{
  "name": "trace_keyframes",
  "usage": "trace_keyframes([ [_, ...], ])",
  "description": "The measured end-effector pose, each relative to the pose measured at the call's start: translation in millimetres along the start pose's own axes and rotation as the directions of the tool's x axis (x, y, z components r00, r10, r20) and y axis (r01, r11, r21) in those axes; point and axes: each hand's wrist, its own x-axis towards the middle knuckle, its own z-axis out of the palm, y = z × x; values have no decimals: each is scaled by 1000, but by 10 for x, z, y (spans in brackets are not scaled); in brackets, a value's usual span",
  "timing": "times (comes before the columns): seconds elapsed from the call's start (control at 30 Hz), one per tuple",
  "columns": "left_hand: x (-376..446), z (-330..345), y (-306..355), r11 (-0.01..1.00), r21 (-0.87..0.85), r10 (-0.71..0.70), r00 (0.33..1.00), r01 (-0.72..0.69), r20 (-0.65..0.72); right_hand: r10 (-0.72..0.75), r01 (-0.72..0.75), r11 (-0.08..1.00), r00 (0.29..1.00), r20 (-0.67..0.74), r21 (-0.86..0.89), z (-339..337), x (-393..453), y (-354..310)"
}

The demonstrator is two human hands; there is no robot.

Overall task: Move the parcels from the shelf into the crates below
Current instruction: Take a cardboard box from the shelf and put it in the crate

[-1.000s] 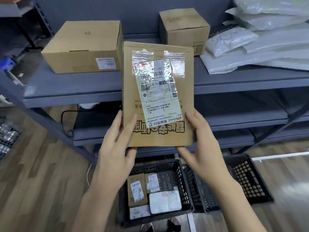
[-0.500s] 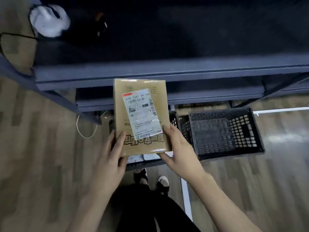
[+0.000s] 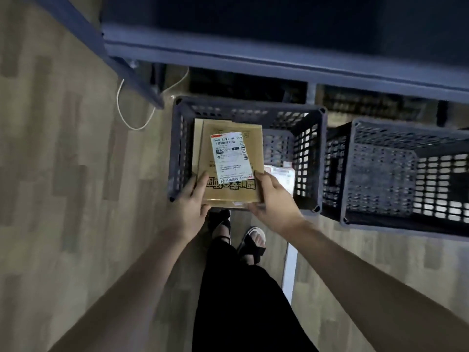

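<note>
I hold a flat brown cardboard parcel (image 3: 229, 163) with a white shipping label between both hands, over the left black plastic crate (image 3: 181, 148). My left hand (image 3: 191, 201) grips its near left corner and my right hand (image 3: 272, 196) its near right corner. Under it in the crate lie another brown parcel (image 3: 196, 148) and a white parcel with red print (image 3: 280, 174). A second black crate (image 3: 396, 171) stands to the right and looks empty.
The grey shelf's lower board (image 3: 253, 62) overhangs the crates' far side, and a slanted shelf leg (image 3: 132, 72) stands at the left. A white cable (image 3: 127, 118) lies on the wooden floor. My sandalled feet (image 3: 251, 242) stand just before the left crate.
The view has tipped down from the shelf to the floor. Both hands have lowered the brown parcel from shelf height to just over the left crate.
</note>
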Motion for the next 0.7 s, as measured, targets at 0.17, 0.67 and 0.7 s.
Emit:
trace_keyframes([
  [0.17, 326, 397, -292, 997, -27, -74, 997, 75, 34, -1, 2, 1000, 1000, 17, -30, 485, 567, 260],
  [0.67, 1406, 1138, -941, 985, 123, -130, 991, 125, 39, 6, -17, 992, 996, -94, -123, 1431, 1854, 665],
  [0.7, 1424, 1175, -977, 983, 130, -133, 990, 127, 37, 3, -15, 992, 995, -95, -126, 1464, 1903, 670],
])
